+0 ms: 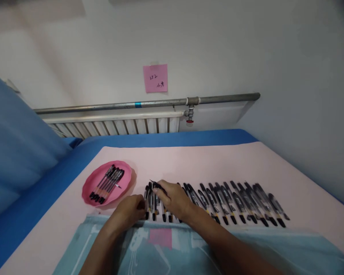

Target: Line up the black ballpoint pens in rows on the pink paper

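Note:
A long row of black capped pens (223, 200) with clear barrels lies side by side on the pink table covering. My right hand (172, 196) is over the left part of that row, thumb and fingers closed on a black pen (159, 186), most of it hidden by the fingers. My left hand (132, 209) rests at the left end of the row, beside the nearest pens, with its fingers curled in; what they hold, if anything, is hidden. To the left, a pink scalloped plate (87, 186) carries several more pens (109, 184) lying together.
The pink covering (189, 162) lies over a blue cloth (172, 140). A light-blue apron (149, 252) is at the front edge. Behind are a radiator (117, 125), a metal pipe (160, 103) and a pink note (155, 78) on the wall. A blue curtain (20, 141) hangs left.

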Motion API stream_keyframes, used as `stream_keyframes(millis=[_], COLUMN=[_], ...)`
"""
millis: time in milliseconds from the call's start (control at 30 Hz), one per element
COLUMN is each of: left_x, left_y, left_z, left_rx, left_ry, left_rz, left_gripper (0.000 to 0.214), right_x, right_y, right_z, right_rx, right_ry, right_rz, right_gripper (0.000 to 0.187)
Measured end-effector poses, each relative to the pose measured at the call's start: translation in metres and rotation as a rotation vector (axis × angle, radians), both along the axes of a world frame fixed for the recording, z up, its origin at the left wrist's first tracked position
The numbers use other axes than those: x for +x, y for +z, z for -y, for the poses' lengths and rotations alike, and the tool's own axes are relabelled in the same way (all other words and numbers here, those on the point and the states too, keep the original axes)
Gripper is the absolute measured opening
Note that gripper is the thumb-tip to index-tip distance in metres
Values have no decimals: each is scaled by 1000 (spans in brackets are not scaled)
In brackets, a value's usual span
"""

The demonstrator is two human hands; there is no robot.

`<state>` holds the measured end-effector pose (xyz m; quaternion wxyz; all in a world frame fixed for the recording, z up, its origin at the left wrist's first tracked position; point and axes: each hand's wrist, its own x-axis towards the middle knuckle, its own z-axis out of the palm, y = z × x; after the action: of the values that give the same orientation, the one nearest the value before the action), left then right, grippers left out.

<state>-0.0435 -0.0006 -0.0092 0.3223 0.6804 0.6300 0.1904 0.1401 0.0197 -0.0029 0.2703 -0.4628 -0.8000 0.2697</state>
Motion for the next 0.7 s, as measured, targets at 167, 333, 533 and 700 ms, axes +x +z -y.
stream_keyframes(millis=[167,333,533,700], left_x=[-3,-1,-1,-3], left_y=[6,22,22,20], left_z=[-3,-1,1,0], left_rx=[-25,-34,-48,-58], left_ry=[137,178,135,101], left_rz=[344,684,760,753], left_gripper=[6,19,19,17], right_x=[0,-2,-2,-2], right_y=[0,-1,-1,-2], right_z=[1,3,3,4], right_rx=[47,96,111,131], right_ry=[35,135,137,145], right_rz=[62,146,210,215], right_gripper=[24,20,21,21])
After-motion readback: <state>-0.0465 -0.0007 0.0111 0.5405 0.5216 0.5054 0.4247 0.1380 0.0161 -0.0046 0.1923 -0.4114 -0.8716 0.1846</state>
